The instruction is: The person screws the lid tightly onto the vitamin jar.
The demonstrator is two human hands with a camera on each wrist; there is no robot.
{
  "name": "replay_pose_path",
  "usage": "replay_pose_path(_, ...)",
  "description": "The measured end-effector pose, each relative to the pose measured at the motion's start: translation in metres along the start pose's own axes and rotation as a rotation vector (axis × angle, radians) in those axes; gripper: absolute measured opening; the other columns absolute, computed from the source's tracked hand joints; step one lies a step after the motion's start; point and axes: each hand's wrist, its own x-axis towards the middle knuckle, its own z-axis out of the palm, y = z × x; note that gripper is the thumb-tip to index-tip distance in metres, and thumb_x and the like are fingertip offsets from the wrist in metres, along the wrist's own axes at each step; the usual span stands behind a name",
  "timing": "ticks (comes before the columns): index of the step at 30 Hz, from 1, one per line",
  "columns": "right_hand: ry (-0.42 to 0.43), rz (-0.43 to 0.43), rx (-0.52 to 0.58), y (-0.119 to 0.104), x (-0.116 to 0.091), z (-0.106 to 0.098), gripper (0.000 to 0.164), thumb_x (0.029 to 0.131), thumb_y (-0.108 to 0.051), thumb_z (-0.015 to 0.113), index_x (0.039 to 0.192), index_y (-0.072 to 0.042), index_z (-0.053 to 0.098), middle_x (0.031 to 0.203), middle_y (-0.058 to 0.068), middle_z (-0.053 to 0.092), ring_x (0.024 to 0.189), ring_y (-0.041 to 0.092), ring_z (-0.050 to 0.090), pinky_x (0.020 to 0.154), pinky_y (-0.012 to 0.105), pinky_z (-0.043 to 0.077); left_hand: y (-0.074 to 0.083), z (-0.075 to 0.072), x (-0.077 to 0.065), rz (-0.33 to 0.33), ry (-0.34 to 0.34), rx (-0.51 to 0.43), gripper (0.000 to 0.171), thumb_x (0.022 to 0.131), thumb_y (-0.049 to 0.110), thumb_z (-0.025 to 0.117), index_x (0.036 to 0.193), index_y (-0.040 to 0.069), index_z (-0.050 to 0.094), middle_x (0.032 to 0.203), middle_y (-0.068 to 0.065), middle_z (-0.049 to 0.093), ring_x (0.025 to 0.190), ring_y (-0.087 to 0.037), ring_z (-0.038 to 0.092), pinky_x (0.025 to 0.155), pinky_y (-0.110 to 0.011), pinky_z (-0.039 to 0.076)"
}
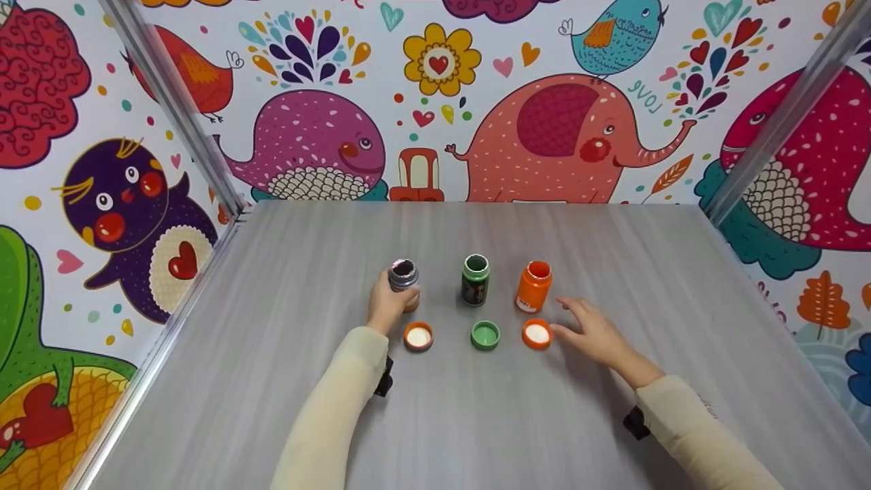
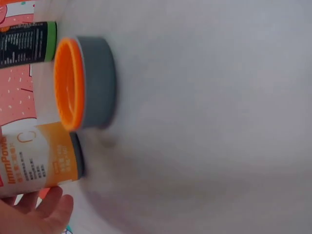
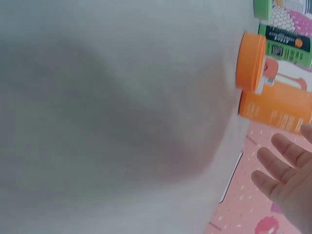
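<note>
Three uncapped bottles stand upright in a row, each with a cap lying in front of it. At the left, my left hand (image 1: 389,304) grips a grey-topped bottle (image 1: 404,273) whose label (image 2: 39,158) turns orange toward the base. Its grey cap with an orange lining (image 1: 418,337) lies just before it. A green bottle (image 1: 475,280) is in the middle, behind a green cap (image 1: 485,335). My right hand (image 1: 595,333) is beside the orange bottle (image 1: 534,287) and its orange cap (image 1: 537,334), fingers spread and holding nothing.
The grey table (image 1: 435,422) extends around the bottles and toward me. Panels with cartoon animals (image 1: 544,136) enclose it at the back and both sides, joined by metal posts (image 1: 177,109) at the back corners.
</note>
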Motion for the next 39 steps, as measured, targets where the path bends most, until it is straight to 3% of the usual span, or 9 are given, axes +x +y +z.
replay_pose_path(8,-0.074,-0.034,0.056,-0.028,0.002,0.008,0.058,0.085,-0.035,0.063,0.129,-0.001,0.047,0.120,0.019,0.055,0.106,0.035,0.053,0.088,0.051,0.043,-0.010,-0.003,0.003,0.011,0.017,-0.063,0.064,0.074,0.021,0.074,0.124,-0.006,0.045,0.119,-0.022,0.055,0.112,-0.033,0.052,0.098,-0.039,0.038)
replay_pose_path(14,-0.101,-0.140,0.107,-0.052,0.004,0.017,0.055,0.083,-0.029,0.066,0.126,0.000,0.049,0.122,0.019,0.053,0.109,0.033,0.051,0.093,0.051,0.041,-0.010,-0.009,0.002,-0.013,0.001,-0.059,0.065,0.076,0.017,0.072,0.129,-0.006,0.042,0.125,-0.023,0.051,0.118,-0.034,0.047,0.102,-0.042,0.034)
replay_pose_path(22,-0.092,-0.254,0.187,-0.085,0.014,0.045,0.048,0.084,-0.026,0.066,0.119,0.004,0.052,0.111,0.019,0.056,0.097,0.031,0.056,0.084,0.043,0.048,-0.012,-0.011,0.000,-0.032,-0.004,-0.032,0.065,0.077,0.017,0.072,0.130,-0.005,0.042,0.125,-0.023,0.052,0.118,-0.033,0.048,0.101,-0.041,0.035)
replay_pose_path(25,-0.110,-0.231,0.241,-0.097,0.020,0.058,0.048,0.084,-0.026,0.066,0.119,0.005,0.052,0.111,0.019,0.056,0.097,0.030,0.056,0.085,0.043,0.047,-0.012,-0.011,-0.001,-0.040,-0.012,-0.042,0.065,0.077,0.018,0.072,0.130,-0.004,0.042,0.126,-0.023,0.052,0.118,-0.033,0.048,0.101,-0.041,0.036)
replay_pose_path(30,-0.210,-0.151,0.309,-0.113,0.041,0.075,0.051,0.084,-0.019,0.067,0.123,0.006,0.047,0.117,0.023,0.053,0.102,0.035,0.055,0.088,0.047,0.045,-0.013,-0.012,-0.001,-0.048,-0.042,-0.065,0.066,0.079,0.019,0.071,0.132,-0.003,0.038,0.130,-0.023,0.048,0.122,-0.033,0.045,0.102,-0.041,0.034)
replay_pose_path(39,-0.299,-0.100,0.299,-0.133,0.070,0.103,0.057,0.075,-0.006,0.071,0.123,0.011,0.046,0.118,0.024,0.052,0.104,0.036,0.054,0.088,0.046,0.044,-0.015,-0.013,-0.002,-0.050,-0.036,-0.084,0.066,0.080,0.019,0.070,0.134,-0.002,0.037,0.131,-0.022,0.048,0.122,-0.032,0.045,0.103,-0.041,0.033)
